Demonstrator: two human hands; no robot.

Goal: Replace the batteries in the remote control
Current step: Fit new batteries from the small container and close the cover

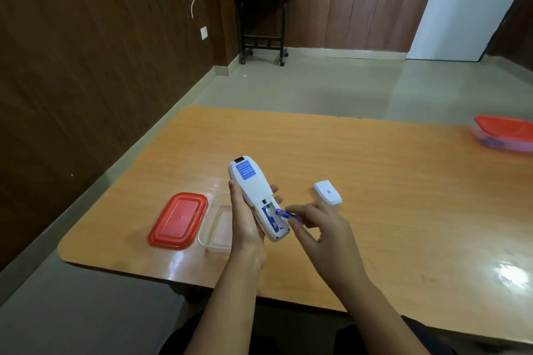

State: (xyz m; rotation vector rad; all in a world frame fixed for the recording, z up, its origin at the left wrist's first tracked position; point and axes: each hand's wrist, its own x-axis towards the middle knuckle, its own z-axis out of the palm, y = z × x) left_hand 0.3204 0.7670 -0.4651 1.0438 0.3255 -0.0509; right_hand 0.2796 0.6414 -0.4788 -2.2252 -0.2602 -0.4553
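My left hand (245, 219) grips a white remote control (253, 184) back side up, above the table, its blue label facing me. The battery bay at its near end is uncovered, and one purple battery (271, 219) lies in it. My right hand (317, 228) pinches a second purple battery (285, 214) at the bay's right edge, tilted, one end at the slot. The white battery cover (328, 192) lies on the table to the right of the remote.
A red lid (177, 220) and a clear empty plastic box (216, 228) lie left of my hands on the orange table (403, 196). A second red-lidded box (504, 132) holding purple items sits at the far right edge. A dark wall runs along the left.
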